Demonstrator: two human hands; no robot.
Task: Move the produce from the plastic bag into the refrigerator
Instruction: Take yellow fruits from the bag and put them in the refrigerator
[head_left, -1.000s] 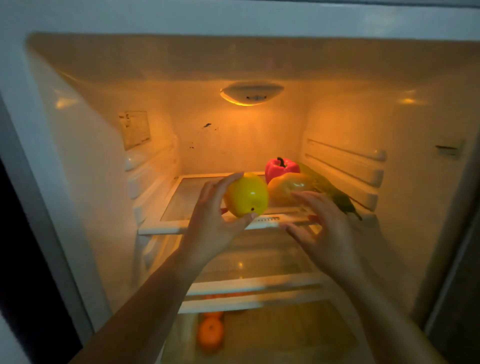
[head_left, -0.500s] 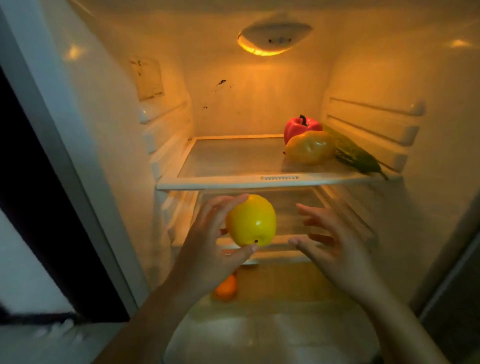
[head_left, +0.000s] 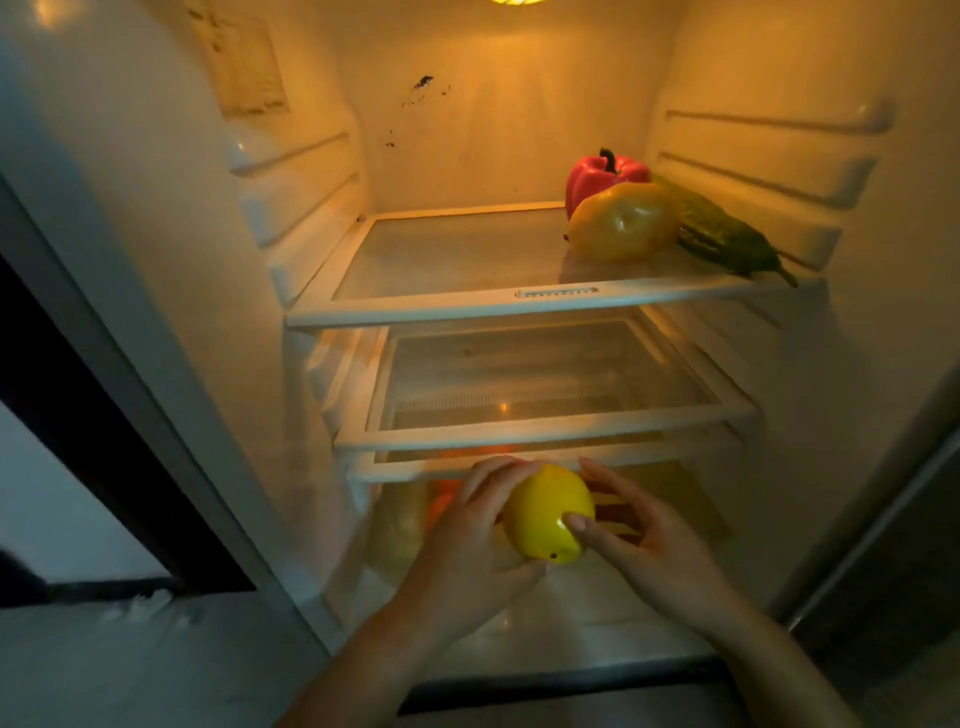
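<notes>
Your left hand (head_left: 467, 540) and right hand (head_left: 654, 545) are gripping the glossy round yellow fruit (head_left: 545, 509) low in the refrigerator (head_left: 156, 260), unshelved; red bell pepper (head_left: 597, 174), yellow-orange pepper (head_left: 621, 228) and green gourd (head_left: 727, 236) are already lying on the top shelf (head_left: 415, 312).

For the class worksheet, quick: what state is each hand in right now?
Left hand: holding the yellow fruit.
Right hand: pinching the same fruit, thumb on its front.
</notes>
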